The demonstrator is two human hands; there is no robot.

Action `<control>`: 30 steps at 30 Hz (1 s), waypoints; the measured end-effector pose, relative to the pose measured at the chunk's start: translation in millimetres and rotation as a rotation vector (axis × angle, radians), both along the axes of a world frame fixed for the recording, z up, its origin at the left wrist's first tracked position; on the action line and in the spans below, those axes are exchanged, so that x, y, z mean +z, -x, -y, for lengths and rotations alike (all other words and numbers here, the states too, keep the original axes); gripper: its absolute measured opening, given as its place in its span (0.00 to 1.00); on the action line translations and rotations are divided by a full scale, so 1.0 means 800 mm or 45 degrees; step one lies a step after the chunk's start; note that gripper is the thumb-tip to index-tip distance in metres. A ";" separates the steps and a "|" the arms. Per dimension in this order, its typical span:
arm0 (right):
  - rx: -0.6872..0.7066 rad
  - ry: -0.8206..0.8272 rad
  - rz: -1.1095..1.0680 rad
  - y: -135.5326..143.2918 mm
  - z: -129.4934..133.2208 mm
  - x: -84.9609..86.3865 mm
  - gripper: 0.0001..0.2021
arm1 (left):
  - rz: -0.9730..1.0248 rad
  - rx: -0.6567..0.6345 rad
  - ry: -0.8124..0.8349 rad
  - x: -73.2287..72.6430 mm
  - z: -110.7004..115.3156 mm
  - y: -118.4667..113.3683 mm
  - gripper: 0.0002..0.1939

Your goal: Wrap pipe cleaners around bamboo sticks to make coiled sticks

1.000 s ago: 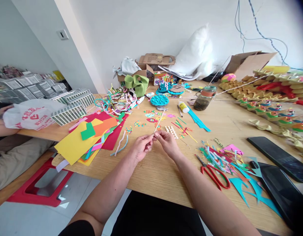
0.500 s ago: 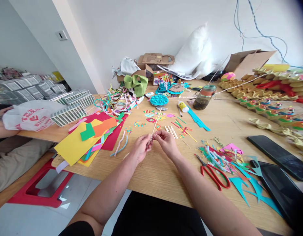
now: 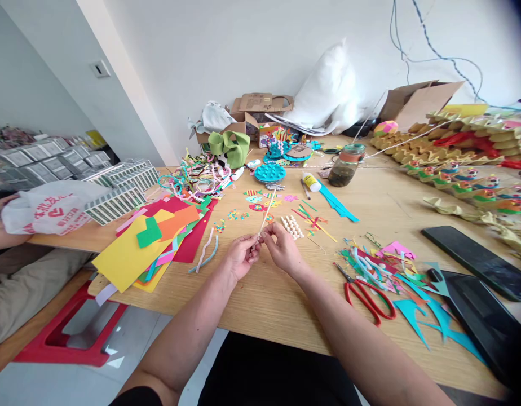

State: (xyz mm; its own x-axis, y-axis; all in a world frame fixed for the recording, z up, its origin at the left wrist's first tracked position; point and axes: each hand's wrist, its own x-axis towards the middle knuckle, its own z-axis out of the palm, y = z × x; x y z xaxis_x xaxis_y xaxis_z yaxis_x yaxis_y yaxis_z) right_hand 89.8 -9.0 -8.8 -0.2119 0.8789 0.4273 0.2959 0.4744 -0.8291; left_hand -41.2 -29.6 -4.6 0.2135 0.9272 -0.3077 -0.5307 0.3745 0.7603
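Note:
Near the front middle of the table, my left hand (image 3: 242,256) is closed around the lower end of a thin pale strand (image 3: 268,213), which sticks up and away from me. The fingertips of my right hand (image 3: 281,245) pinch at the same end, touching my left fingers. What lies between the fingertips is too small to make out. Beyond the hands are small patterned paper fish (image 3: 257,207), a sheet of cream beads (image 3: 291,226) and colourful paper dots (image 3: 232,215). Farther back sits a blue bumpy disc (image 3: 269,172).
Red-handled scissors (image 3: 368,299) and paper scraps lie at right, by two black phones (image 3: 476,262). Coloured sheets (image 3: 129,254) are stacked at left. A glass jar (image 3: 344,167) and a glue bottle (image 3: 312,182) stand behind. Another person's arm (image 3: 0,231) shows at far left.
The view has shifted slightly, so the table items sit a little farther left. Both hands still hold the strand's lower end, with small finger movement.

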 end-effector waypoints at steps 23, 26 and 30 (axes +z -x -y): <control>0.133 0.219 -0.214 0.000 -0.007 -0.005 0.12 | 0.086 -0.064 0.003 0.003 0.003 -0.002 0.10; 0.139 0.251 -0.229 0.000 -0.007 -0.005 0.14 | 0.075 -0.048 -0.011 0.002 0.004 -0.004 0.10; 0.093 0.243 -0.229 0.001 -0.008 -0.007 0.16 | 0.067 -0.021 -0.014 0.000 0.004 -0.006 0.10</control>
